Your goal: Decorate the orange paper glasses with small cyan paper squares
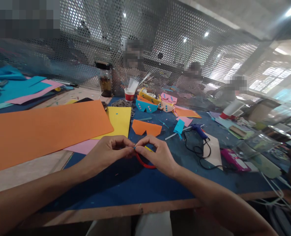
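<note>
My left hand (pixel 108 151) and my right hand (pixel 157 155) meet over the blue mat (pixel 126 186), fingertips pinched together on a small piece with blue and yellow bits. A thin red curved strip (pixel 143 163) hangs from the pinch under my right hand. What exactly the small piece is cannot be made out. An orange cut-out paper shape (pixel 146 127) lies just beyond my hands.
A big orange sheet (pixel 42 129), a yellow sheet (pixel 119 119) and a pink sheet lie at left. A blue glue gun (pixel 199 130) with black cord lies at right. Finished paper shapes (pixel 155 101), a red cup (pixel 129 95) and a jar (pixel 105 78) stand by the perforated metal screen. People sit behind it.
</note>
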`<state>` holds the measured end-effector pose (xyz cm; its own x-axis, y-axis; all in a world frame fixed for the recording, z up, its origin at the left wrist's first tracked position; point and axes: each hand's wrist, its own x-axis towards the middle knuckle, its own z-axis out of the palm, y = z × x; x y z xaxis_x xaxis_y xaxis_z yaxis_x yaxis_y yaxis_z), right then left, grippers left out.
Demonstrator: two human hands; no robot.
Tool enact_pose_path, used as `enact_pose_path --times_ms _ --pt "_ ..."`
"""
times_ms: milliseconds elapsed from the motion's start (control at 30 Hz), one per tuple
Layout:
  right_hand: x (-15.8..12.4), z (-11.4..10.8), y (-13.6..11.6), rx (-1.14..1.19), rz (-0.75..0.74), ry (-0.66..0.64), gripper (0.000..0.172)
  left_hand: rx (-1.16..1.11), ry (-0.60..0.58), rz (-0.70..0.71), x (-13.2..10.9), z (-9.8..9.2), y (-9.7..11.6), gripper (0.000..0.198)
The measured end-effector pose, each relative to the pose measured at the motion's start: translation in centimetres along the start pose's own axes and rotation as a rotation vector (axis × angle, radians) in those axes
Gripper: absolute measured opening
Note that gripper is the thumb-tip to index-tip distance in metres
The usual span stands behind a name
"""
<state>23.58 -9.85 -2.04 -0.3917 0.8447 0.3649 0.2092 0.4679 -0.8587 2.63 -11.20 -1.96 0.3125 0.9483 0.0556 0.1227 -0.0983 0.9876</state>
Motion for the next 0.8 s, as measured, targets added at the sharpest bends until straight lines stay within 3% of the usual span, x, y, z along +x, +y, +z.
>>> enact_pose_path --times_ms 667,800 --pt "-0.12 0.28 0.34 -0.078 -0.083 0.014 0.004 -0.095 -0.054 -0.044 0.29 0.02 -0.42 0.017" --pt "-0.2 0.23 0.66 -0.06 -0.163 -0.016 0.015 -0.117 -0.083 -0.066 0.25 -0.22 -0.19 0.017"
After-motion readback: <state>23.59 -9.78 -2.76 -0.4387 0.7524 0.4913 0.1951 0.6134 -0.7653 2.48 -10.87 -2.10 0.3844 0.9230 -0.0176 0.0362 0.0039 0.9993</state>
